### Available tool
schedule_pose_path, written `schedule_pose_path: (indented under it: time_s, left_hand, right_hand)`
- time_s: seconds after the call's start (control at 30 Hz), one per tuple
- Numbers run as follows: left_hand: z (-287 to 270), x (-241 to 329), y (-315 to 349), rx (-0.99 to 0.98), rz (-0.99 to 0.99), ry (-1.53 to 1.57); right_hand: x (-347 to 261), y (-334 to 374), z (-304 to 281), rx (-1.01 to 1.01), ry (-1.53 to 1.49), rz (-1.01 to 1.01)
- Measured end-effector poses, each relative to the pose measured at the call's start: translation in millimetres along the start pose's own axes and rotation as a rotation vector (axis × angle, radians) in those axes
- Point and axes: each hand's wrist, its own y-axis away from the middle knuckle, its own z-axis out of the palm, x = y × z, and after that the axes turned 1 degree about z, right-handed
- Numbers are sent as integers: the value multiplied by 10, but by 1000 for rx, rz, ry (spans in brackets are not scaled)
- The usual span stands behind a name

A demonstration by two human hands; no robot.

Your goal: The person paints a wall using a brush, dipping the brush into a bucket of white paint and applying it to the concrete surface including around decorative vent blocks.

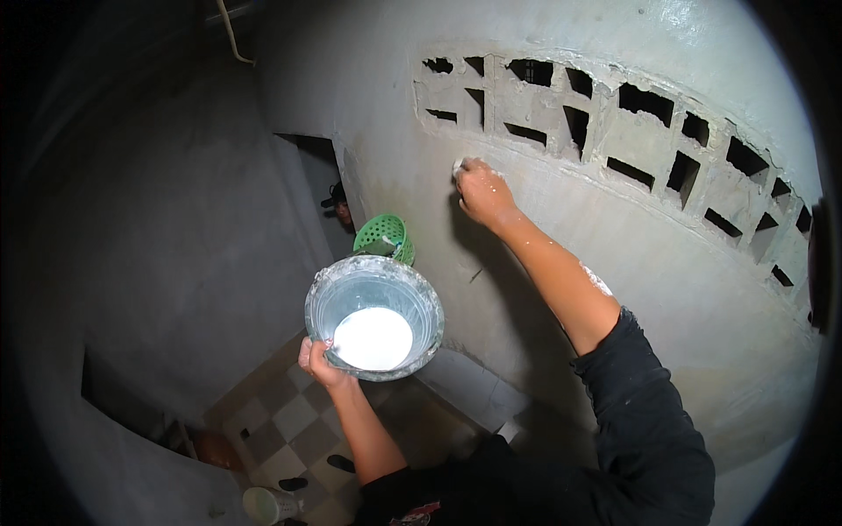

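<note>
This is a small washroom or utility corner of a plain house under finishing work, seen from high up near the wall top. The walls are bare grey cement render, rough and unpainted, and a row of ventilation blocks with angular openings runs along the upper right. Far below, the floor is laid in checkered light and dark tiles, as in a bathroom, with a pair of dark sandals lying on it and a white bucket near the bottom edge. A narrow dark doorway opens on the far left wall. A green plastic basket hangs near it. A thin pipe runs down at top left.
</note>
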Motion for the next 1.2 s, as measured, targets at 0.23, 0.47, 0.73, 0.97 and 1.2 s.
schedule_pose_path:
  time_s: [0.23, 0.47, 0.73, 0.97, 1.2]
  left_hand:
    - [47, -67, 44, -17, -14, -50]
    - [-88, -31, -64, -52, -33, -45]
    - [94, 38, -74, -99, -177, -170]
    - [112, 204, -162, -213, -303, -273]
    - [562, 383, -156, -328, -510, -418]
  right_hand:
    - [285, 833, 872, 101, 293, -249]
    - [48, 409, 272, -205, -64, 122]
    - [266, 1201, 597, 109, 27, -4]
    - [-102, 1450, 18, 31, -210, 364]
    - [-385, 2320, -81, 4, -157, 374]
